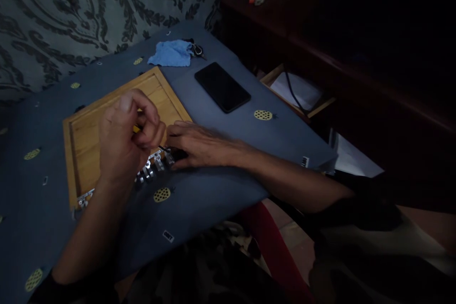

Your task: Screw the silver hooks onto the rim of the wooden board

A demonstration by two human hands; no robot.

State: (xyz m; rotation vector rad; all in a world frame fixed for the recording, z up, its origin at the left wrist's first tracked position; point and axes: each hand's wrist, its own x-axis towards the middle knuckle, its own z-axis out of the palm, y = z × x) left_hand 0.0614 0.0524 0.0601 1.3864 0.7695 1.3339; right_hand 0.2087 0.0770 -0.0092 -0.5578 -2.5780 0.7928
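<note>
A framed wooden panel (156, 86) lies tilted on the table, with a strip of shiny metal fittings (147, 171) along its near edge. My left hand (123, 135) is raised over the panel, fingers curled closed. A bit of yellow shows inside that grip, and a thin dark shaft (163, 148) sticks out toward the fittings; the tool's full shape is hidden. At the strip's right end, my right hand (194, 145) rests low with its fingers bent around a metal fitting. Its fingertips are partly in shadow.
Beyond the panel, a black phone (223, 87) lies on the blue-grey tablecloth (221, 185). A blue cloth (173, 53) sits farther back beside a dark metal-ringed item (197, 49). To the right is an open drawer (322, 107) with papers. A patterned wall borders the back.
</note>
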